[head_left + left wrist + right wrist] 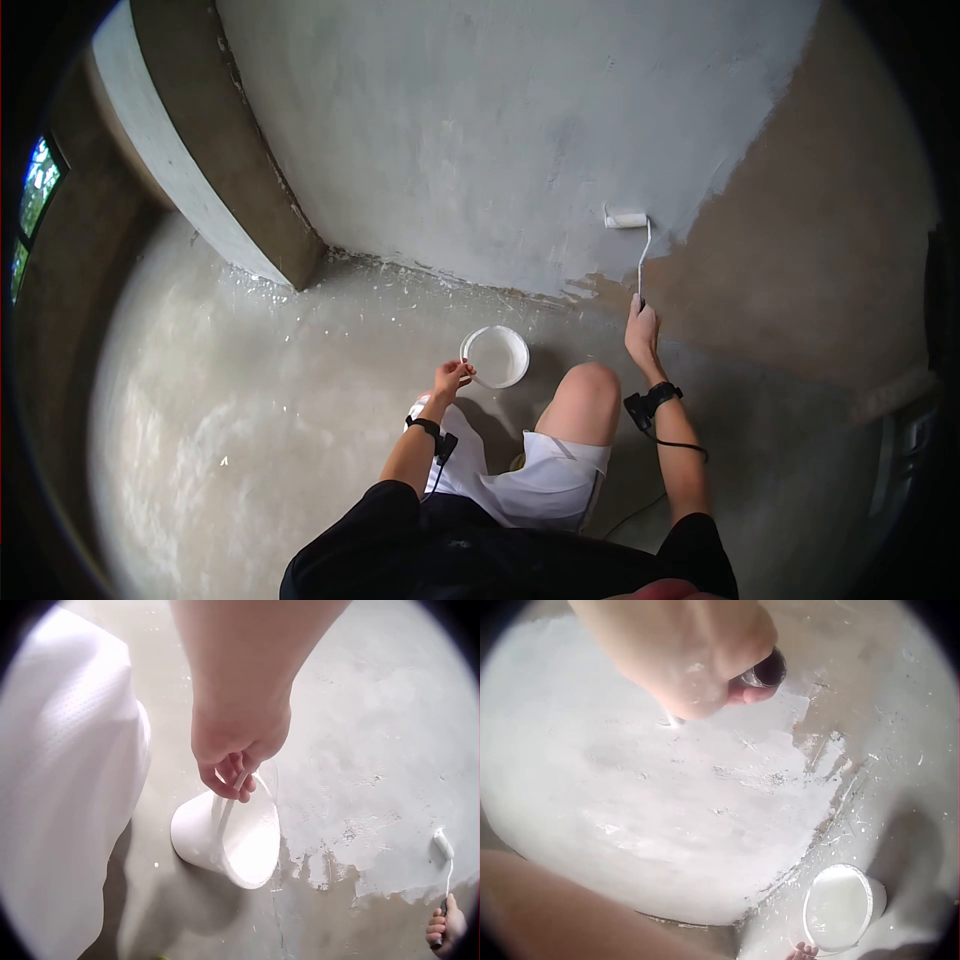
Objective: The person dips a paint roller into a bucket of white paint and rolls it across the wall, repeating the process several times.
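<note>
In the head view my left hand [452, 378] holds the wire-like handle of a white bucket [525, 358] in front of my knees. The left wrist view shows my fingers [217, 782] curled round that handle [226, 816], with the bucket [196, 827] tilted in this view and white paint inside. Out to the right, my right hand [642, 330] grips the dark handle of a paint roller [627, 221]. Its white sleeve lies over the pale painted part of the wall, close to the bare brown edge. From the right wrist, my hand hides most of the roller; the grip's dark end [769, 669] sticks out.
The wall [480, 130] is whitish at left and middle, while a bare brown area [820, 230] spans the right. A pillar [190, 130] juts out at the left. White specks dot the concrete floor [300, 400] along the wall's foot. A window [38, 190] is far left.
</note>
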The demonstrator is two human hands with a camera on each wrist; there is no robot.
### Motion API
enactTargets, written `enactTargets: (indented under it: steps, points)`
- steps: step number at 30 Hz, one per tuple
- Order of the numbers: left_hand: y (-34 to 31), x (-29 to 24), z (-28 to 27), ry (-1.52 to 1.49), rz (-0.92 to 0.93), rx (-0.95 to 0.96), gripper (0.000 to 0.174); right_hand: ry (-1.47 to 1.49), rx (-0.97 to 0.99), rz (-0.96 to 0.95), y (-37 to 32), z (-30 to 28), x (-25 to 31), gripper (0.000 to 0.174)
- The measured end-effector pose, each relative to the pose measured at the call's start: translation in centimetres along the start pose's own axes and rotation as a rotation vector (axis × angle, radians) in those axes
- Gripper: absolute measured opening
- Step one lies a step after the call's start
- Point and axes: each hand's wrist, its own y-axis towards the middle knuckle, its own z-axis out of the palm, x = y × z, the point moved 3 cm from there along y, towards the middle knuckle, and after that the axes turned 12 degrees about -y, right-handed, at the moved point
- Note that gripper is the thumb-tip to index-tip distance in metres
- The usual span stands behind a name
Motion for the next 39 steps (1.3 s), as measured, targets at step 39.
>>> enactTargets:
  steps: [39]
  points:
    - [0.3,2.7,-3.0,-0.158,-0.207,0.056,0.016,0.413,-0.022,0.105,3.5,3.2,3.1,0.054]
